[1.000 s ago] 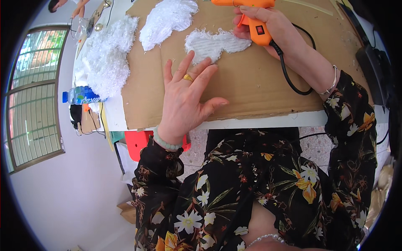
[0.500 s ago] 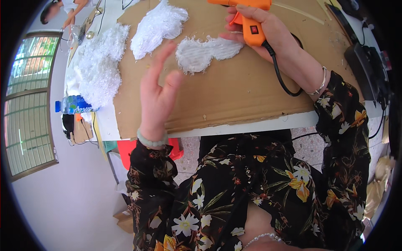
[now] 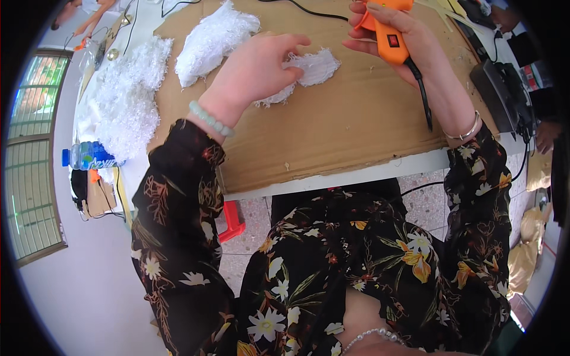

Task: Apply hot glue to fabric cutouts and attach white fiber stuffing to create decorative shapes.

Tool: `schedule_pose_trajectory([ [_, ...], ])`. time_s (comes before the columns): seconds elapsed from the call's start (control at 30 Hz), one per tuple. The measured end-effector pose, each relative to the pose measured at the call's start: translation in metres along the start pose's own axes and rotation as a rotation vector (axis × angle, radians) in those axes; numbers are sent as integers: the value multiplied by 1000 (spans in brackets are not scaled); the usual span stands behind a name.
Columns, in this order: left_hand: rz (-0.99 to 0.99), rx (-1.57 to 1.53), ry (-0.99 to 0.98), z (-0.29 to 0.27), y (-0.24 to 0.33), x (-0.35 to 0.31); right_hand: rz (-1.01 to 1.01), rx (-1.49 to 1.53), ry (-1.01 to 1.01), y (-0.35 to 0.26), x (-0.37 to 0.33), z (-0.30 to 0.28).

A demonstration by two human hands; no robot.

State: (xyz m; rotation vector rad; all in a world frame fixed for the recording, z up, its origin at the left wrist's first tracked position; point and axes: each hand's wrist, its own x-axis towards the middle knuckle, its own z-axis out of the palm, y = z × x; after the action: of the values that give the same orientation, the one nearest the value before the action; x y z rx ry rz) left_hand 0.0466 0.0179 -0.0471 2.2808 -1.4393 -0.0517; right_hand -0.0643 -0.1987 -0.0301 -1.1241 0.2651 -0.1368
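An orange hot glue gun with a red switch on its handle is gripped in my right hand, raised above the far right part of the cardboard. My left hand hovers over a small white shaggy cloth piece, thumb and fingers apart, covering part of it. I cannot tell whether the fingertips touch the cloth. Beyond my left wrist lies a second white fringed cloth piece. Both rest on the brown cardboard sheet.
Fluffy white material is heaped at the left, with a blue-capped bottle beside it. A black power supply box and cables sit at the right edge. Another person's hand shows there. A red stool stands below the table.
My left hand has swung right and away from me, over the small cloth piece. My right hand, still holding the glue gun, has shifted right.
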Motion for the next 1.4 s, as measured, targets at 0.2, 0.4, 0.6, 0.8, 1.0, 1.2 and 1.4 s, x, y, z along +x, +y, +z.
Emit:
schedule_pose_trajectory([
  [0.2, -21, 56, -185, 0, 8, 21, -9, 17, -42, 13, -2, -14],
  [0.4, -201, -26, -277, -2, 14, 21, -98, -77, -80, 27, 11, -39],
  [0.6, -317, -53, -260, -6, 18, 8, -97, -134, -154, 25, 10, -42],
  [0.8, -368, -287, -158, -8, 15, -13, -144, -486, -256, 7, -35, -30],
  [1.0, -329, -348, -176, -10, 20, -30, 34, -798, -358, -2, -59, -29],
  [1.2, -338, -520, -114, -13, 17, -35, -45, -623, -298, -12, -82, -25],
  [1.4, -327, -513, 81, -18, 21, -39, 87, -786, -339, -20, -79, -18],
])
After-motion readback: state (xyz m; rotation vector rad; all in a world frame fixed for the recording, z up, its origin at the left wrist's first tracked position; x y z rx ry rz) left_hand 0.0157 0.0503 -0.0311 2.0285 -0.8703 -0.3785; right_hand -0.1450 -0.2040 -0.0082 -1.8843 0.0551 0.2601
